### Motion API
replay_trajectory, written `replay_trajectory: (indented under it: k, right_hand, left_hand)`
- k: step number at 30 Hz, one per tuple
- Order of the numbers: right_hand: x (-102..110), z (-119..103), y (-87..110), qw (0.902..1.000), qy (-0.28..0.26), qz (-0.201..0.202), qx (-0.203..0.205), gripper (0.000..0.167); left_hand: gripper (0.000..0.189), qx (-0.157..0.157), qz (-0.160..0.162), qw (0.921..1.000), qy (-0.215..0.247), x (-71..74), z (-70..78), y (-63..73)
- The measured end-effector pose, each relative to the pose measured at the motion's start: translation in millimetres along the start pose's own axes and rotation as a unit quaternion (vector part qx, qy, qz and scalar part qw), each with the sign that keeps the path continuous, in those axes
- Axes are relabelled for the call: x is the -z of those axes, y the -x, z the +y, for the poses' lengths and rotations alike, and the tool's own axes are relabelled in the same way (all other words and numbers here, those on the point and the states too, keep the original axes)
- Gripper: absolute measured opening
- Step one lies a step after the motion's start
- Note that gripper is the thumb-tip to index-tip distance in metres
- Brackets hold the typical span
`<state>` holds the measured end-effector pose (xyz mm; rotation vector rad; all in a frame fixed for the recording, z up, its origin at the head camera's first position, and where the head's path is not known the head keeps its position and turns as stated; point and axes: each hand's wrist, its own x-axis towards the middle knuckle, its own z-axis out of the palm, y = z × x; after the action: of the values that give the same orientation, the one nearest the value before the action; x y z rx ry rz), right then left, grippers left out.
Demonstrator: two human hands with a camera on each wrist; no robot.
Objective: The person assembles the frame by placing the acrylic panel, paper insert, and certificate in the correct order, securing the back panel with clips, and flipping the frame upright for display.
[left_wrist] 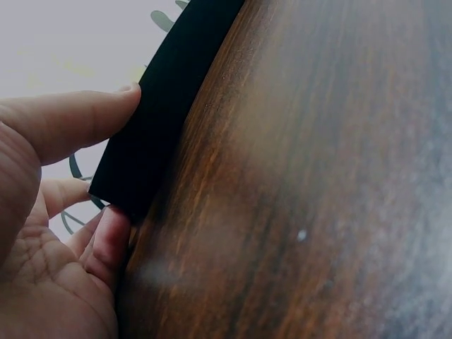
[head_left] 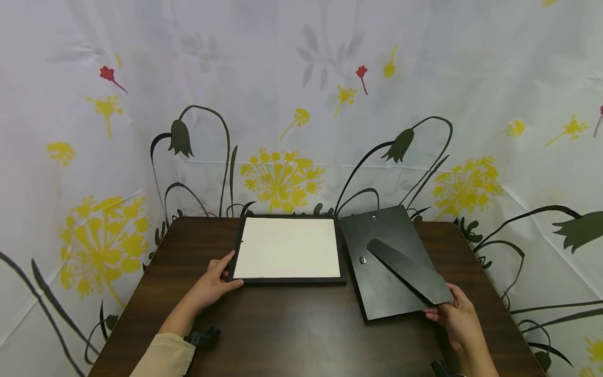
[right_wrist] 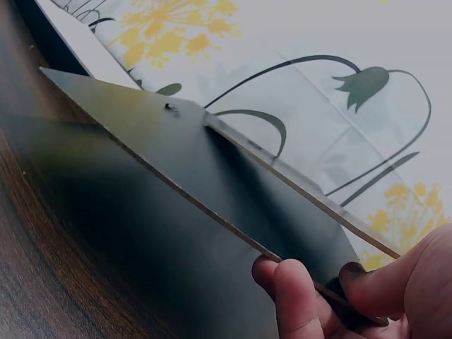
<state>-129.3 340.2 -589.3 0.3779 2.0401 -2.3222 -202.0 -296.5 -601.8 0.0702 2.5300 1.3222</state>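
A black picture frame (head_left: 296, 281) lies on the table with a cream-white sheet (head_left: 287, 248) filling its inside. My left hand (head_left: 212, 283) grips its near left corner; in the left wrist view the thumb (left_wrist: 106, 116) presses the frame's side and fingertips curl at the corner. To the right, a black backing board (head_left: 386, 285) with an easel stand (head_left: 410, 269) and small metal hangers is held at a slant. My right hand (head_left: 461, 319) pinches its near right edge, fingers (right_wrist: 295, 293) on one side and thumb on the other. The stand juts out from the board.
Both things are on or over a dark brown wooden table (head_left: 282, 335). Behind it hangs a white curtain (head_left: 282, 78) printed with yellow, red and green flowers. The board's left edge comes close beside the frame's right side.
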Motion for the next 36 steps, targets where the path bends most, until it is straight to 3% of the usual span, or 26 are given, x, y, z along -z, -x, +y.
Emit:
replay_trajectory:
  k: [12, 19, 24, 31, 36]
  right_hand:
    - [-7.5, 5.8, -3.9, 0.9978, 0.004, -0.067, 0.003, 0.041]
    - [-15.2, 11.7, -6.9, 0.9916, 0.013, -0.128, 0.01, 0.032]
    - [-29.0, 11.5, -17.0, 0.9906, 0.019, -0.135, -0.008, 0.029]
    - [-37.7, 14.7, -29.1, 0.9846, -0.034, -0.171, -0.009, 0.027]
    - [-39.3, 19.5, -31.8, 0.9676, -0.118, -0.222, -0.019, 0.053]
  left_hand:
    - [0.103, 0.004, 0.009, 0.9999, -0.005, -1.9, 0.7, 0.3]
    - [0.104, 0.008, 0.004, 1.0, -0.002, -1.5, 0.8, 1.1]
    - [0.104, 0.006, 0.012, 0.9999, -0.005, 0.0, 1.0, -1.5]
    - [0.106, 0.013, 0.011, 0.9998, -0.005, -1.8, 1.0, -3.6]
    - [0.105, 0.012, 0.013, 0.9998, -0.004, -2.0, 1.2, -3.0]
